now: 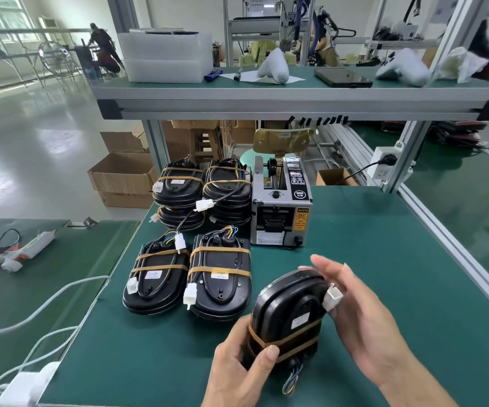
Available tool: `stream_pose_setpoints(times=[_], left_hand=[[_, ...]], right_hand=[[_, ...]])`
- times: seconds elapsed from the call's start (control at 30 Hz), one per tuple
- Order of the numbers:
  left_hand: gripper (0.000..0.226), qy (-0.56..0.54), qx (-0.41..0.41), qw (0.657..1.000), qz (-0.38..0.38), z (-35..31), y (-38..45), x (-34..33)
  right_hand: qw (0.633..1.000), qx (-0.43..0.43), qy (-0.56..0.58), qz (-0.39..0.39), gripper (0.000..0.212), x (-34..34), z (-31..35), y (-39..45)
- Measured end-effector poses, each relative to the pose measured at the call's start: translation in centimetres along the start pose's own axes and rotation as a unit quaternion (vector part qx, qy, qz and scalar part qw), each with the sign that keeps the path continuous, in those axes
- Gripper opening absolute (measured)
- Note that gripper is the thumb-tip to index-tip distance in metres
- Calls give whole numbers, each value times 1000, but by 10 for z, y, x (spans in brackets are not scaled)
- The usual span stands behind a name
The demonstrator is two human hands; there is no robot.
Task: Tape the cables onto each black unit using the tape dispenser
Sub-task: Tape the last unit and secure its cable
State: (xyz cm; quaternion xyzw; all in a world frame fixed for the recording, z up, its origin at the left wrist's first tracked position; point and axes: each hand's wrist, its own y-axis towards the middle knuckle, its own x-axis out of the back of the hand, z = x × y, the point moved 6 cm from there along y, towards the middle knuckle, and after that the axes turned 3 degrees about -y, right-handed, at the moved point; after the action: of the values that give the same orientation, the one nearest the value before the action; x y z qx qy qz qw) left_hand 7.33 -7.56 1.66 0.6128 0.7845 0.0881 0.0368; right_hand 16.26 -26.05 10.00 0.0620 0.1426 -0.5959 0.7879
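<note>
While both hands grip it, one black unit [288, 312] stands tilted over the green counter [369, 259].

Left hand [238, 368] fingers [269, 358] curl closed around the unit's lower end, thumb pressed on two tan tape bands [293, 337]; right hand [363, 315] fingers, loosely spread, touch its upper edge and the white connector [332, 296]. Its white label is too small to read. Coloured wires [293, 380] hang below. Two taped units [189, 277] lie just beyond, stacked ones [202, 190] behind, beside the grey tape dispenser [281, 207], whose yellow warning sticker is illegible.
</note>
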Motion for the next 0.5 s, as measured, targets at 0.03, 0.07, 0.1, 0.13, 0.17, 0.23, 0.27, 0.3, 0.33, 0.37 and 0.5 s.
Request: stream_pose_setpoints(times=[0.03, 0.07, 0.1, 0.13, 0.17, 0.23, 0.27, 0.3, 0.33, 0.37, 0.5], left_hand=[[62, 1, 1, 1000, 1, 0, 0, 0], [63, 1, 2, 1000, 1, 0, 0, 0], [63, -1, 3, 1000, 2, -1, 0, 0], [63, -2, 5, 1000, 3, -2, -1, 0], [64, 1, 5, 1000, 4, -2, 0, 0], [65, 5, 6, 1000, 3, -1, 0, -1], [66, 4, 6, 1000, 4, -1, 0, -1], [65, 5, 5, 1000, 8, -1, 1, -1], [64, 9, 5, 1000, 15, -3, 1, -2], [62, 18, 4, 1000, 25, -5, 1, -4], [66, 45, -3, 998, 43, -13, 1, -10]], right_hand=[[1000, 0, 0, 26, 50, -1, -7, -2], [999, -6, 1, 53, 55, -3, -15, -4], [997, -12, 6, 75, 66, -5, -23, -6], [996, -14, 15, 92, 81, -6, -30, -7], [994, -12, 26, 104, 94, -6, -36, -7], [992, 3, 49, 115, 105, -8, -41, -9], [992, 11, 49, 115, 100, -9, -42, -10], [993, 19, 32, 108, 91, -8, -42, -9], [995, 29, -2, 96, 81, -7, -39, -8], [995, 42, -47, 76, 72, -5, -34, -6], [965, 103, -237, 48, 58, -2, 5, -8]])
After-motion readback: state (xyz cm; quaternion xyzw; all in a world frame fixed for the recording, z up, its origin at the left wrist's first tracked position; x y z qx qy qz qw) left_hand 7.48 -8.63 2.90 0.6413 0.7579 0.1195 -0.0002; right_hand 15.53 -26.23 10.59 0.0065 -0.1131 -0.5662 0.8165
